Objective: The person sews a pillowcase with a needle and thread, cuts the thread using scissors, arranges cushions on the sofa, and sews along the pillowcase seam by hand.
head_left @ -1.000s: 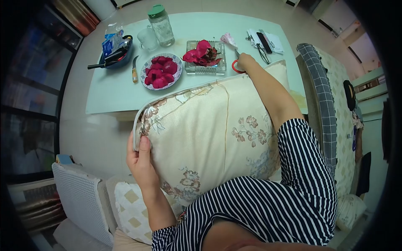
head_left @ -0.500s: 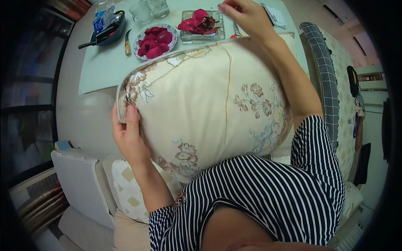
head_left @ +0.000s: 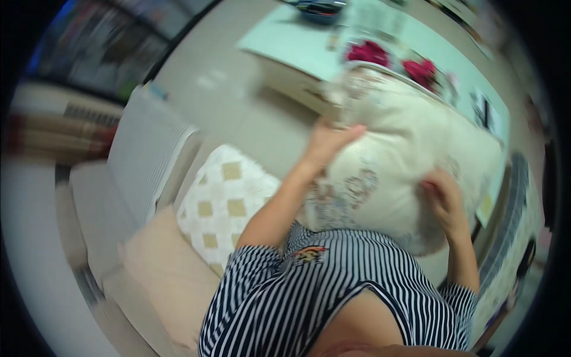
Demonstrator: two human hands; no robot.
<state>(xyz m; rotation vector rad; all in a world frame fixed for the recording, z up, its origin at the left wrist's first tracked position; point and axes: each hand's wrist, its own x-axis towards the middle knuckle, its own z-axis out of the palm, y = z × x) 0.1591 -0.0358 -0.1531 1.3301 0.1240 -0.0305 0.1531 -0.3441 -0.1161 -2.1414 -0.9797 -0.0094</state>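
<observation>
A cream cushion (head_left: 395, 149) with brown and blue flower patterns lies across my lap and leans toward the table. My left hand (head_left: 327, 143) grips its left edge, thumb on top and fingers hidden beneath. Over the cushion's right part is my right hand (head_left: 445, 193), fingers curled in as in a pinch. It is blurred, and whatever is between the fingertips cannot be made out.
Beyond the cushion stands a pale table (head_left: 273, 37) with dark pink petals (head_left: 367, 53), more red petals (head_left: 420, 72) and a dark blue bowl (head_left: 321, 12). A checkered cushion (head_left: 223, 199) and a beige cushion (head_left: 169, 276) lie at my left.
The view has swung left and blurred. My right hand has come down from above the table to the cushion. The left hand still holds the cushion's left edge.
</observation>
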